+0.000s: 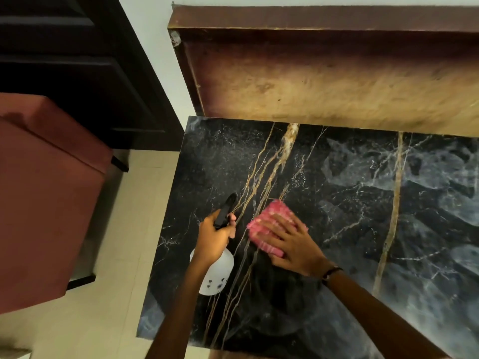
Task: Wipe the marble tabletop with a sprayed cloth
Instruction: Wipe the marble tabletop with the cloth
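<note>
Upholstery in a dull red covers the seat (44,198) at nine o'clock, standing on pale floor tiles (103,320) beside the black marble tabletop (363,203). Near the slab's seven o'clock corner, the left hand (213,235) wraps round the black trigger head of a white spray bottle (216,274), nozzle aimed toward twelve. Just beside it at three o'clock, the right hand (291,240) lies spread flat, fingers wide, pressing a folded pink cloth (269,225) onto the marble. A brown wooden panel (324,79) rises at twelve.
</note>
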`<state>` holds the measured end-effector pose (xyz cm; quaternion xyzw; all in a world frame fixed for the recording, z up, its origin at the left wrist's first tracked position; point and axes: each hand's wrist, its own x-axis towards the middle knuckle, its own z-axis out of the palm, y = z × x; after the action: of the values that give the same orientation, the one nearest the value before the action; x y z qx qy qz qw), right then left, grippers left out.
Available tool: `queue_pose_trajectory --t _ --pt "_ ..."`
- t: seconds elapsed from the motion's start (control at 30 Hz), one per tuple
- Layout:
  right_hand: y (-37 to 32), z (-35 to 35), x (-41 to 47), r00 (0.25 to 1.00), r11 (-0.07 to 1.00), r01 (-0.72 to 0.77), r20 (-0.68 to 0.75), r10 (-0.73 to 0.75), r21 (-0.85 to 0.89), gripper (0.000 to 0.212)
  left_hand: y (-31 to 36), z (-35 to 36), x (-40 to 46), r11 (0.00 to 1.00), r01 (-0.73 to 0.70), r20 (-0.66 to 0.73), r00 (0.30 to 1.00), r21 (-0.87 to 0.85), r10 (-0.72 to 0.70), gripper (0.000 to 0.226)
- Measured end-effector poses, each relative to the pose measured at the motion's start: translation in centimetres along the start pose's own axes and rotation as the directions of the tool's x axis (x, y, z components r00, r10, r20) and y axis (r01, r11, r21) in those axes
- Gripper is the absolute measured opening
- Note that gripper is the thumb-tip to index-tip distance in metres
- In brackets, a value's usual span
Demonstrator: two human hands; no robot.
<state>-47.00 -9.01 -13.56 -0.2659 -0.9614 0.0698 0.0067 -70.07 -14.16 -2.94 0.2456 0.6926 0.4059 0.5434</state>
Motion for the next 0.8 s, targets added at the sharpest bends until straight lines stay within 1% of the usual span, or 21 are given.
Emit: queue_pose_trajectory --t 0.03,0.1,0.17,0.23,0.27,0.3,0.4,0.5,0.57,0.63,0.67,0.73,0.8 --pt "1.2 -0.3 -0.8 0.999 0.999 -0.038 0.001 0.038 -0.007 0.063 -0.1 -0.1 -0.2 1.000 0.008 0.007 1.000 -0.006 -0.008 0.033" --pt "3.1 -1.2 -0.3 0.983 0.983 -0.182 0.022 0.181 0.026 0.065 -0.3 -0.3 -0.7 1.000 0.013 0.014 1.000 -0.009 -0.013 0.031" --pt "3.5 -2.0 2.3 0.931 0.930 -0.363 0.052 0.360 0.061 0.066 -0.5 -0.4 -1.3 1.000 0.009 0.016 1.000 0.007 -0.009 0.031" --pt "2.3 -2.1 5.6 0.880 0.876 -0.475 0.060 0.472 0.083 0.068 -0.8 -0.5 -1.7 1.000 0.000 0.013 1.000 0.028 0.000 0.033" --pt "1.2 -2.1 7.0 0.878 0.873 -0.479 0.063 0.475 0.094 0.067 -1.0 -0.5 -2.0 0.999 -0.007 0.008 1.000 0.037 0.007 0.033" --pt "-0.1 -2.0 8.1 0.893 0.888 -0.450 0.067 0.446 0.097 0.065 -1.2 -0.5 -2.2 0.999 -0.016 0.002 1.000 0.042 0.016 0.033" --pt "-4.4 -1.3 8.4 0.965 0.957 -0.263 0.028 0.261 0.119 0.059 -1.7 -0.7 -2.8 0.998 -0.033 -0.007 0.999 0.057 0.033 0.033" --pt "-7.2 -0.1 4.0 0.997 0.994 -0.082 0.018 0.081 0.072 0.058 -2.2 -0.8 -3.7 0.995 -0.041 -0.012 0.999 0.086 0.042 0.034" --pt "-6.8 0.5 0.0 0.999 0.999 -0.042 0.026 0.041 0.029 0.059 -2.6 -1.0 -4.2 0.996 -0.044 -0.010 0.999 0.076 0.045 0.034" --pt "-5.1 0.3 -3.5 0.997 0.997 -0.077 -0.006 0.077 0.012 0.061 -3.0 -1.3 -4.8 0.998 -0.029 -0.007 1.000 0.055 0.030 0.033" --pt "-4.1 -0.1 -4.6 0.992 0.992 -0.125 -0.010 0.125 0.023 0.061 -3.1 -1.4 -5.1 0.998 -0.022 -0.003 1.000 0.050 0.022 0.032" --pt "-2.0 -1.0 -5.1 0.965 0.962 -0.263 0.029 0.262 0.067 0.063 -3.4 -1.6 -5.6 0.998 -0.020 -0.003 1.000 0.052 0.020 0.031" --pt "-1.4 -1.6 -3.1 0.913 0.910 -0.407 0.063 0.403 0.080 0.065 -3.8 -1.9 -6.2 0.998 -0.021 -0.018 1.000 0.060 0.022 0.031"
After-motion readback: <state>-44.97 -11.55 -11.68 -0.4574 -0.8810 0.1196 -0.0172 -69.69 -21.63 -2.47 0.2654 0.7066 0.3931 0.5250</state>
